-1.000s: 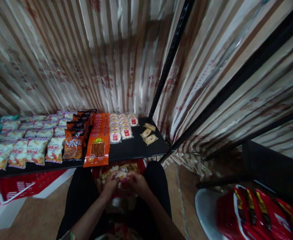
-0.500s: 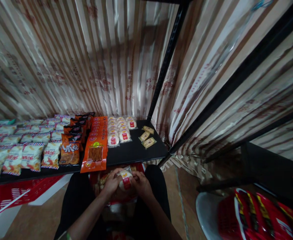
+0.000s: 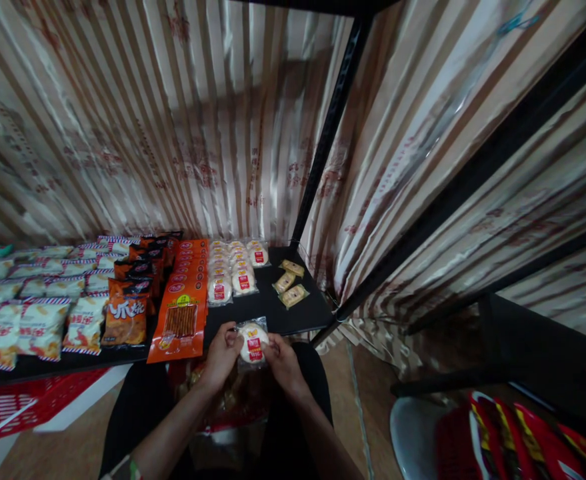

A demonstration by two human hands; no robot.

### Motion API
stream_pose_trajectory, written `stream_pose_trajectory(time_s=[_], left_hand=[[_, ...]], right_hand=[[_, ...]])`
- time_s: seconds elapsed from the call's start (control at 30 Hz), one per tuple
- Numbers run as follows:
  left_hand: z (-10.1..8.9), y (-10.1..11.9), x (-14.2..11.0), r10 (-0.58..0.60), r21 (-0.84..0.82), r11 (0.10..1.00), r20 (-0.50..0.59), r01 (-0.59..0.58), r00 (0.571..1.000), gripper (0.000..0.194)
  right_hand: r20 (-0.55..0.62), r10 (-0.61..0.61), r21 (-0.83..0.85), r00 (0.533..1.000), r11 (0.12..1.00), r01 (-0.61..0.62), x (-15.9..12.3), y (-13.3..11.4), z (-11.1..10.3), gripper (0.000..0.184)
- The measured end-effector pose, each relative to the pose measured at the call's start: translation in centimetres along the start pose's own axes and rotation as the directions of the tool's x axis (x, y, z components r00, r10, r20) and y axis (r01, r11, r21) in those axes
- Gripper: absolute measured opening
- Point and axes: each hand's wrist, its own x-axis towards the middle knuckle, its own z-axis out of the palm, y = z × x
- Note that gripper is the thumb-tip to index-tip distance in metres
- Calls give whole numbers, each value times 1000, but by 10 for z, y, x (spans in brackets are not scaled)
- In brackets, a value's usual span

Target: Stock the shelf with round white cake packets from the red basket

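Observation:
Between my hands is a round white cracker in a clear wrapper with a red label (image 3: 253, 345). My left hand (image 3: 223, 357) pinches its left edge, and my right hand (image 3: 281, 360) grips the right edge. It is held face up just in front of the black shelf (image 3: 267, 320). Rows of the same wrapped crackers (image 3: 231, 270) lie on the shelf beyond my hands. To their right are three small yellowish wrapped packets (image 3: 290, 283). Orange packs of brown sticks (image 3: 181, 313) lie overlapped to the left of the crackers.
Dark orange snack bags (image 3: 127, 313) and several rows of pale snack bags (image 3: 43, 323) fill the shelf's left part. Black posts (image 3: 330, 127) stand at the corner before a curtain (image 3: 213, 133). A red basket (image 3: 37, 400) is below left; red packages (image 3: 533, 427) are at lower right.
Both hands have raised the wrapped cracker from above the container between my knees toward the shelf's front edge. The view has shifted slightly to the right.

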Motion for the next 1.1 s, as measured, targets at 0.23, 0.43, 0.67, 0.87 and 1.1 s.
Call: stream_pose_trajectory(time_s=[0.23, 0.43, 0.67, 0.87, 1.1], left_hand=[[11, 22, 15, 144, 19, 989, 13, -145, 989, 15], [25, 38, 26, 151, 28, 988, -4, -151, 988, 15], [37, 43, 47, 168, 12, 986, -9, -168, 986, 22], [41, 42, 67, 212, 90, 973, 1, -211, 977, 27], [47, 52, 84, 224, 184, 960, -51, -211, 973, 26]], right_hand=[[-61, -33, 3, 998, 999, 34, 37, -13, -7, 31], [-73, -51, -48, 996, 998, 48, 61, -23, -16, 32], [-62, -71, -189, 996, 980, 58, 85, -28, -25, 32], [-23, -81, -268, 996, 961, 72, 103, -41, -31, 30], [-69, -88, -476, 994, 878, 44, 122, -61, -39, 23]])
